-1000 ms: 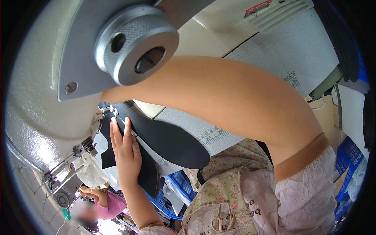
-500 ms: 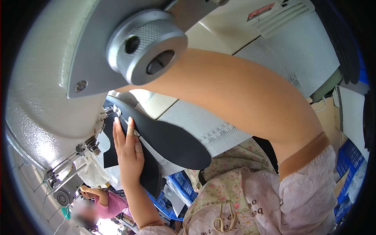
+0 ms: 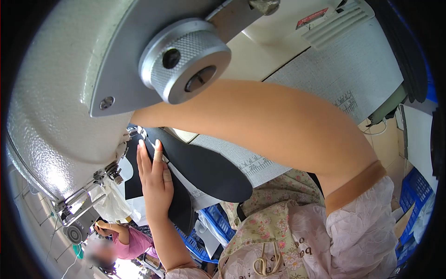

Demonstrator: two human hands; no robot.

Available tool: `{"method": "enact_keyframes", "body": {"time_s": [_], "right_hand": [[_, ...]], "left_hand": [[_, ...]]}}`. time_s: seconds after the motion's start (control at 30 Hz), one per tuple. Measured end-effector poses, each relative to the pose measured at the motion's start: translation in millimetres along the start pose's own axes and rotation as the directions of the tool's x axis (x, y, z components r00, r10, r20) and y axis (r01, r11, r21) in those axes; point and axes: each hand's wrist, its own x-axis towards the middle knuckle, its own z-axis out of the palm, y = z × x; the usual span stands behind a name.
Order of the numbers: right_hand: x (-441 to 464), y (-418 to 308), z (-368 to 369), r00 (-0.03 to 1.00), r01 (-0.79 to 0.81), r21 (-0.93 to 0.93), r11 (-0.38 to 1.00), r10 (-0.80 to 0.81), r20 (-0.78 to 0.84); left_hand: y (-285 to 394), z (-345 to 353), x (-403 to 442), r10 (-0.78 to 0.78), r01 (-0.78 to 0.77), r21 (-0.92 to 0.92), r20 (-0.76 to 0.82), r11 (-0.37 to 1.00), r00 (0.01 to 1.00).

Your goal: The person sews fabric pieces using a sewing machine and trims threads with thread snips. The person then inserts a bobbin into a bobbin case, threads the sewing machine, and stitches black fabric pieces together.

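Note:
My left hand (image 3: 157, 183) lies flat with its fingers stretched out on black sheet pieces under a sewing machine head (image 3: 60, 107). Tan bands wrap two of its digits. To its right is a long, rounded black piece (image 3: 211, 174), shaped like a shoe sole. A second black piece (image 3: 181, 211) shows below the hand, with a narrow pale gap between the two. The fingertips are close to the metal presser foot area (image 3: 143, 132). My right forearm (image 3: 260, 121) crosses above the pieces; its hand is hidden behind the machine head.
A large knurled metal knob (image 3: 186, 60) on the machine fills the upper left. A printed ruler (image 3: 260, 163) runs along the table edge. Blue crates (image 3: 218, 221) stand below, with another blue crate (image 3: 415, 193) at right. A person in a pink top (image 3: 134, 242) sits at lower left.
My right forearm has come lower in view and covers more of the black piece's upper end. The machine head has shifted slightly right in view. My left hand stays flat on the pieces.

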Motion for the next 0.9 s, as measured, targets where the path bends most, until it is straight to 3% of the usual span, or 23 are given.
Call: {"method": "enact_keyframes", "body": {"time_s": [0.9], "right_hand": [[27, -19, -28, 0.999, -0.032, -0.028, 0.999, 0.031, -0.038]], "left_hand": [[1, -1, 0, -0.003, 0.002, -0.022, -0.019, 1.0, 1.0]]}}
